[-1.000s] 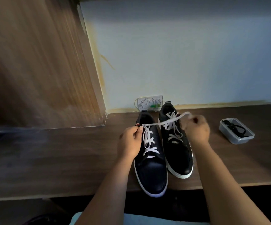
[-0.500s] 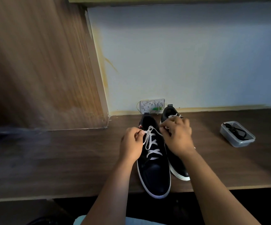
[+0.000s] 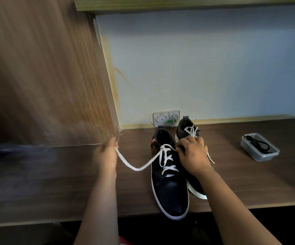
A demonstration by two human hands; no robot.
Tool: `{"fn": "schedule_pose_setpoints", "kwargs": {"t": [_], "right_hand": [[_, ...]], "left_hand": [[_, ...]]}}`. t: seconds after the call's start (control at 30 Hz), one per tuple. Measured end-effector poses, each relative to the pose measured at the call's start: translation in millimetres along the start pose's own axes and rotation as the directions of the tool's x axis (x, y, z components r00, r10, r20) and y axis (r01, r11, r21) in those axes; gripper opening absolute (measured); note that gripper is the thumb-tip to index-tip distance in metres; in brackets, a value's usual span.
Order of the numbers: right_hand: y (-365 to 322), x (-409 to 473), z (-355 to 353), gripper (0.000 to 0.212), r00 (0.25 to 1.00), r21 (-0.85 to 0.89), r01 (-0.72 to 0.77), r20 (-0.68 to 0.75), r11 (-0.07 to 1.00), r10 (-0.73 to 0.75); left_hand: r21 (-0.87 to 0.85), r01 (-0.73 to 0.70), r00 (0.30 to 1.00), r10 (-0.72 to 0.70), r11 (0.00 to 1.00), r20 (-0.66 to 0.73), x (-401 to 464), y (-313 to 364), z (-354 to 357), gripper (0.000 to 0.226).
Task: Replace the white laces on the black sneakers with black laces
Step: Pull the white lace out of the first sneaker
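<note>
Two black leather sneakers with white soles (image 3: 169, 193), side by side on the brown wooden worktop (image 3: 55, 183); one clear plastic tub (image 3: 259, 147) of black laces (image 3: 257, 144) well apart. Left hand (image 3: 106, 156) grip pinches one flat white lace (image 3: 134, 165) end; right hand (image 3: 193, 154) grip curls at the lace crossing.

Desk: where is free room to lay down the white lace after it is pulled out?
Bare desk shows left of the left hand, and between the right sneaker and the box. It is crowded around both sneakers, where the right hand works.
</note>
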State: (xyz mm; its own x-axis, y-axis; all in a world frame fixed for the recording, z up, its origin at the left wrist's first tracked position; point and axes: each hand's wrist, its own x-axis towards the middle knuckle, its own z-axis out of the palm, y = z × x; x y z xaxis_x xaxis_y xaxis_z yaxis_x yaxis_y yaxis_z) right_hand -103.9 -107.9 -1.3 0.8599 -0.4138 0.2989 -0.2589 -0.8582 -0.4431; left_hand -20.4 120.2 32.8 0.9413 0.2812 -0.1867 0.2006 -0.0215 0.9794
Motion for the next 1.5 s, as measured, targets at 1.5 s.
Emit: {"fn": "schedule_pose_setpoints", "kwargs": {"t": [1.5], "right_hand": [[-29.2,-2.1,-40.3,0.008,0.987,0.571,0.029,0.115,0.82,-0.115]], "left_hand": [[0.25,-0.213,0.83,0.04,0.944,0.556,-21.4,-20.2,30.9,0.032]]}}
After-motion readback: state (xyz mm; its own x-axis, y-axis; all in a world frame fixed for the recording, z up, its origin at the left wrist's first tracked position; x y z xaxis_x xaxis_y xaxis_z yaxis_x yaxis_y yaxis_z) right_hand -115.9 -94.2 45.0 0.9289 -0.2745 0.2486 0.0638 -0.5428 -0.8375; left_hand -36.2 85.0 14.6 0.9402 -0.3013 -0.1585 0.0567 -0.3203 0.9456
